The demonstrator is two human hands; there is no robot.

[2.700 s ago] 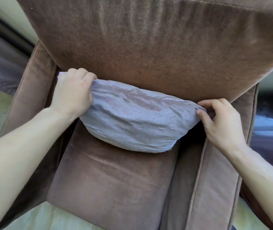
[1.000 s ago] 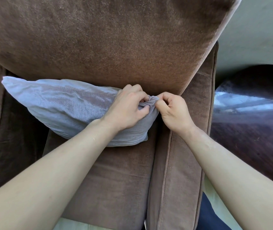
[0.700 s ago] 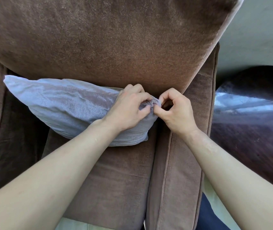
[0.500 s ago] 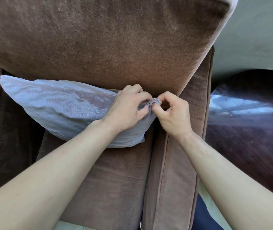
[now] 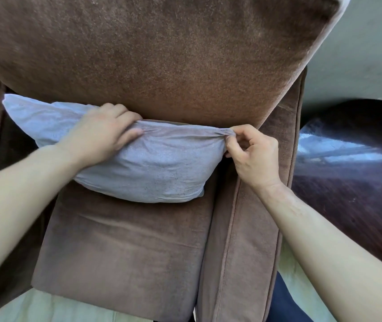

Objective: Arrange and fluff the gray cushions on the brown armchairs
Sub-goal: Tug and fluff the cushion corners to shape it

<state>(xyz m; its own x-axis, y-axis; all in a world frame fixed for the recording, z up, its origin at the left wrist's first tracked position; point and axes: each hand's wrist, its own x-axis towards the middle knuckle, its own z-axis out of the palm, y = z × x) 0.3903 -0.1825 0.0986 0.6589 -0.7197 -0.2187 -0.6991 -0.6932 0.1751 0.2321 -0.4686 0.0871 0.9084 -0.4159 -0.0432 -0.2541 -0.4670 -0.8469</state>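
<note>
A gray cushion [image 5: 162,168] leans against the backrest of a brown armchair [image 5: 162,54], resting on the seat cushion [image 5: 125,252]. My left hand [image 5: 101,133] lies over the cushion's top edge near its middle, fingers curled onto the fabric. My right hand [image 5: 252,154] pinches the cushion's top right corner between thumb and forefinger, next to the right armrest [image 5: 243,240]. The cushion's left corner sticks out toward the left armrest.
A dark round wooden table [image 5: 359,170] stands just right of the armchair. A pale floor [image 5: 69,310] shows below the seat front. A light wall [image 5: 359,43] is behind at the upper right.
My left hand has slid left from the cushion's right corner to the middle of its top edge. My right hand still pinches the corner, and the fabric between the hands is now stretched out.
</note>
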